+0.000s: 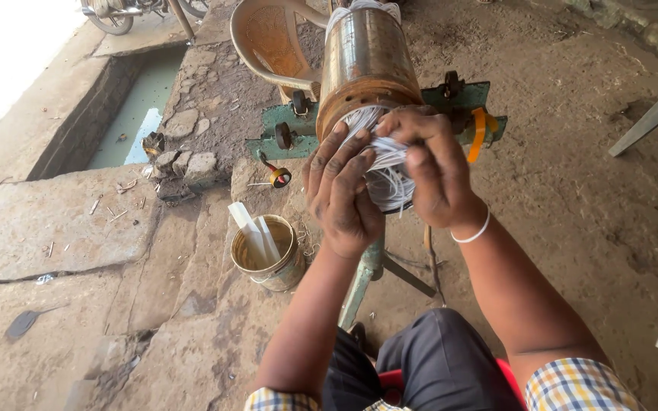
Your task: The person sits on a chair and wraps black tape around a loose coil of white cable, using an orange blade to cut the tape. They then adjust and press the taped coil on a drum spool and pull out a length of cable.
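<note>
Item: cylindrical metal motor stator point(365, 65), rust-banded, lying across the green stand point(466, 99). White sleeved wire bundle point(387, 171) spills from its near end. Left hand point(342, 194), fingers spread, cradles the bundle; right hand point(433, 167) pinches strands. Best handled gently, strands kept parallel. Nearby: dented tin can point(272, 255) holding white strips, on rough stone.

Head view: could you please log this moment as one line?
left hand: on white wires | right hand: pinching wires | metal cylinder: on green stand | tin: beside
</note>
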Demonstrator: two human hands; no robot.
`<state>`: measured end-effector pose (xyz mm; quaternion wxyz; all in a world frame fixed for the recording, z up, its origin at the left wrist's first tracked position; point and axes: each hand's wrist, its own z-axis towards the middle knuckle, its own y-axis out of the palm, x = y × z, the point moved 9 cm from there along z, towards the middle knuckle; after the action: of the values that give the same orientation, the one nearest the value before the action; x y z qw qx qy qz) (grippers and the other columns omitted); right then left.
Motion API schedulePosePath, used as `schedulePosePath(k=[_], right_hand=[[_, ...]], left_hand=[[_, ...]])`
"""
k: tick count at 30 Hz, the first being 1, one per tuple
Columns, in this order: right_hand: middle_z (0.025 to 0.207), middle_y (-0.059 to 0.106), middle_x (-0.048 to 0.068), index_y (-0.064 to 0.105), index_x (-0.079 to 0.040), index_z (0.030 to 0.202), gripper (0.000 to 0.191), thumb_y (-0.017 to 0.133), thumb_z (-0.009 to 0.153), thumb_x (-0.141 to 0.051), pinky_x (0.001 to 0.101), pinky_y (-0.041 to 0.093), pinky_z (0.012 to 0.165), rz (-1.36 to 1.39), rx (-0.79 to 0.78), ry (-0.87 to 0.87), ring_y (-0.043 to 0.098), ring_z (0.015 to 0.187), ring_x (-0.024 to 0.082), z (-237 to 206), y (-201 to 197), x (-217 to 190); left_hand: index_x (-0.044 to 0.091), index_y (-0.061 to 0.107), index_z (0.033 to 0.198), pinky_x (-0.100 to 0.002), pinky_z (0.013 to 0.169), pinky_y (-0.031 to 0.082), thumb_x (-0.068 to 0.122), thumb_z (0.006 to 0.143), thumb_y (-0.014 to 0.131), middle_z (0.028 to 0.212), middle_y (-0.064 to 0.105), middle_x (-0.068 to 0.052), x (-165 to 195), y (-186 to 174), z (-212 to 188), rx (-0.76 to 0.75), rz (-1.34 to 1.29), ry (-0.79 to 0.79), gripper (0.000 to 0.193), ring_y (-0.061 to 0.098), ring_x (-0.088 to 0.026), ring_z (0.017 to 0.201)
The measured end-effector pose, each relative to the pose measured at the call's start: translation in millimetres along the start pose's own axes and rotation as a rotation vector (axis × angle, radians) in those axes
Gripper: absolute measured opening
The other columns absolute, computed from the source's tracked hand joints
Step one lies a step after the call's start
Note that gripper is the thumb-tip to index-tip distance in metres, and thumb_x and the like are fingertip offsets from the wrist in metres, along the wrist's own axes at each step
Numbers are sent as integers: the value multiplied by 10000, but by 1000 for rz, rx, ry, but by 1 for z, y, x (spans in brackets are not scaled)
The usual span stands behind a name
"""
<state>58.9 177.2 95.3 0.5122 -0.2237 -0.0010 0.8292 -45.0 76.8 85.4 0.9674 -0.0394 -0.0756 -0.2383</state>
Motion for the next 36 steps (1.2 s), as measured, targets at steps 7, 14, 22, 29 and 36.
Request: schedulePosePath(k=[7, 14, 22, 29, 36], right_hand=[[1287, 703, 90, 668, -69, 1155, 294, 491, 1152, -305, 439, 455, 1196, -240, -111, -101, 591, 1370, 290, 11, 14, -20], [1226, 716, 71, 638, -73, 1134, 249, 497, 1163, -276, 403, 477, 1158, -165, -84, -89, 633, 1330, 273, 8, 11, -19], [1242, 700, 109, 620, -57, 1150, 205, 493, 1186, -215, 406, 482, 1157, -172, -97, -93, 602, 1318, 269, 13, 3, -25], [1168, 681, 123, 595, -23, 1136, 310, 495, 1190, -312, 391, 512, 1122, -192, -77, -111, 641, 1226, 266, 19, -8, -27], [1173, 668, 131, 561, -3, 1163, 358, 502, 1223, -351, 352, 491, 1054, -193, -73, -120, 641, 1159, 241, 8, -14, -17]], left_hand=[[71, 468, 1238, -472, 1178, 466, 178, 1143, 435, 1255, 648, -199, -33, 4, -25, 227, -487, -162, 146, 604, -345, 1341], [159, 507, 1334, -475, 1146, 377, 269, 1115, 527, 1382, 586, -92, 8, -23, -39, -154, -67, 210, 246, 582, -239, 1342], [288, 474, 1444, -530, 1141, 392, 337, 1026, 584, 1404, 610, -91, 11, 26, -70, -613, 625, 723, 435, 612, -250, 1258], [356, 393, 1460, -523, 1160, 421, 276, 1022, 576, 1424, 601, -34, -4, 51, -78, -497, 774, 755, 482, 531, -172, 1266], [346, 495, 1376, -408, 1001, 384, 282, 1095, 575, 1331, 603, 63, -5, 60, -85, -172, 705, 760, 299, 459, -136, 1224]])
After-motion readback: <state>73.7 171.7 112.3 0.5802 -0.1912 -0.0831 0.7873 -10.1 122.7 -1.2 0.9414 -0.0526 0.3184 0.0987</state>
